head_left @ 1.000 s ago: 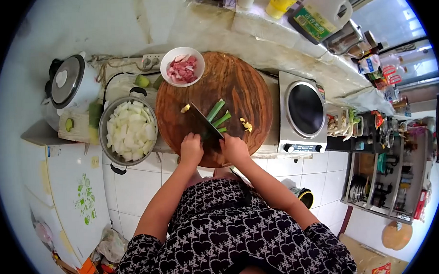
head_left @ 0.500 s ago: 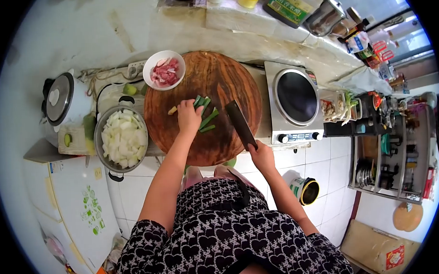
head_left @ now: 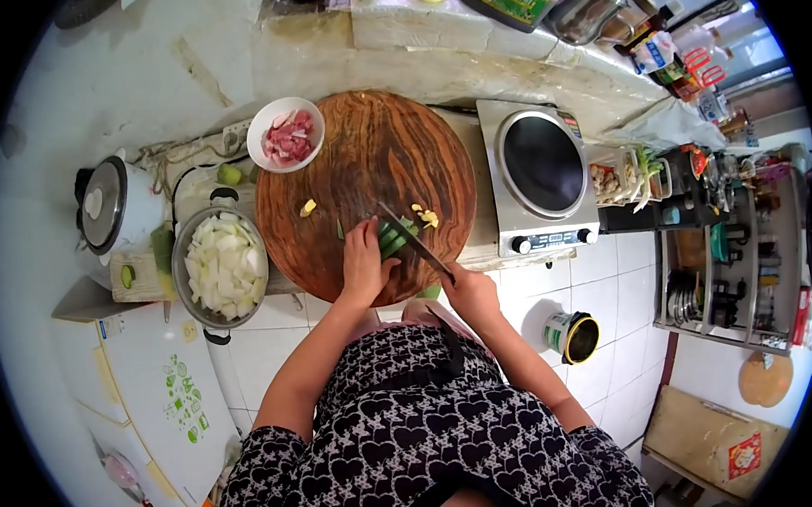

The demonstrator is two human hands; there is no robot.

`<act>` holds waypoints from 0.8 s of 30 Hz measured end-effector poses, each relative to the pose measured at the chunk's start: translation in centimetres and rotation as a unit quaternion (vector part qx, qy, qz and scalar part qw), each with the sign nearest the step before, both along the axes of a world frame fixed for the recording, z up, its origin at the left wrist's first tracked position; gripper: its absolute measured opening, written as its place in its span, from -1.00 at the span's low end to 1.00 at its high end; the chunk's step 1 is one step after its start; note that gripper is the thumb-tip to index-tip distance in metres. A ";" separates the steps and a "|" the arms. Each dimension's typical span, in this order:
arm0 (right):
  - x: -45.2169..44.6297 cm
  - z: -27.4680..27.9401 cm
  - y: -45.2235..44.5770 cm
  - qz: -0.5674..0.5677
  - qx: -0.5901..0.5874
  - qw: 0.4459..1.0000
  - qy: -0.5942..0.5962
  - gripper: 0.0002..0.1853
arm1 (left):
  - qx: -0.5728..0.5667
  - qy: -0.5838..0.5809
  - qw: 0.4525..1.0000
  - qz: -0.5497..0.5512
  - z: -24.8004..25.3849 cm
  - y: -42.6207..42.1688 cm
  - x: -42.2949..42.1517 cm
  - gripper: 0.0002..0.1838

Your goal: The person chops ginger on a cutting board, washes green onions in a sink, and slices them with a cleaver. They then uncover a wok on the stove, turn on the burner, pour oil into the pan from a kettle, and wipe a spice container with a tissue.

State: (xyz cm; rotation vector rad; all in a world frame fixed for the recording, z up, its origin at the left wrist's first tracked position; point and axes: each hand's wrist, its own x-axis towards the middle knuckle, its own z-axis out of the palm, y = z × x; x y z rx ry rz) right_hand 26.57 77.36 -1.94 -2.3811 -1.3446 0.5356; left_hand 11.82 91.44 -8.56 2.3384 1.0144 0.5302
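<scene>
My right hand point(head_left: 471, 296) grips a cleaver point(head_left: 416, 241), whose blade lies across green onion pieces point(head_left: 393, 240) on a round wooden chopping board point(head_left: 366, 130). On the blade's left, my left hand point(head_left: 363, 262) presses closed fingers on the green onion. A few yellowish ginger pieces point(head_left: 429, 219) sit right of the blade, and another ginger piece point(head_left: 309, 208) lies at the board's left. At the board's upper left stands a white bowl point(head_left: 257, 138) with sliced raw meat point(head_left: 288, 140).
Left of the board is a metal pot point(head_left: 182, 279) full of white vegetable chunks point(head_left: 227, 264), with a rice cooker point(head_left: 109, 206) beyond it. An induction cooker point(head_left: 541, 164) stands at the right. Bottles line the back ledge point(head_left: 452, 28); a bucket point(head_left: 570, 335) is on the floor.
My left hand has moved down onto the green onion pieces. The cleaver has come left onto them with its blade edge. Ginger pieces now show at the board's right. The view has shifted slightly.
</scene>
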 end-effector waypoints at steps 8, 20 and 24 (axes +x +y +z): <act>-0.9 -0.9 2.1 0.090 -0.048 0.994 -0.025 -0.86 | -0.033 0.056 0.997 0.048 -1.3 -0.1 -0.7 -0.53; -2.9 -5.3 6.4 0.096 -0.077 0.991 -0.052 -0.92 | -0.034 0.004 0.998 0.059 -2.4 -0.2 -0.2 -0.75; -2.2 -4.3 6.4 0.109 -0.073 0.990 -0.041 -0.90 | -0.092 -0.032 0.992 0.079 -2.3 -0.7 -1.5 -0.79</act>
